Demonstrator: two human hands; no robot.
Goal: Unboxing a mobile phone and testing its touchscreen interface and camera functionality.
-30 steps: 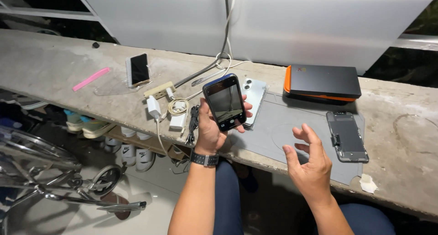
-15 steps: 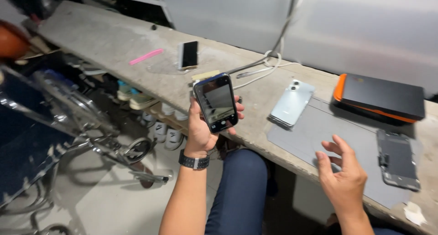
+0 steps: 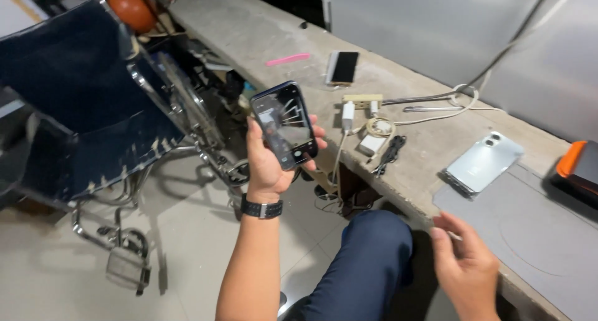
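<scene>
My left hand (image 3: 269,162) holds a dark smartphone (image 3: 283,124) upright, its lit screen facing me, out over the floor toward the folded wheelchair (image 3: 93,115). A black watch sits on that wrist. My right hand (image 3: 464,265) hovers low at the front edge of the concrete bench (image 3: 411,171), fingers loosely curled and apart, holding nothing that I can see. A pale green phone (image 3: 483,162) lies face down on the bench beside a grey mat (image 3: 529,221).
On the bench lie a pink tool (image 3: 288,59), a second phone (image 3: 343,67), a power strip with white chargers and cables (image 3: 367,118), and an orange-edged black case (image 3: 579,165) at the far right. My blue-trousered knee (image 3: 367,259) is below. Tiled floor lies left.
My view has swung left and down toward the wheelchair. The left hand has carried the phone away from the bench; the right hand has drawn back off the mat.
</scene>
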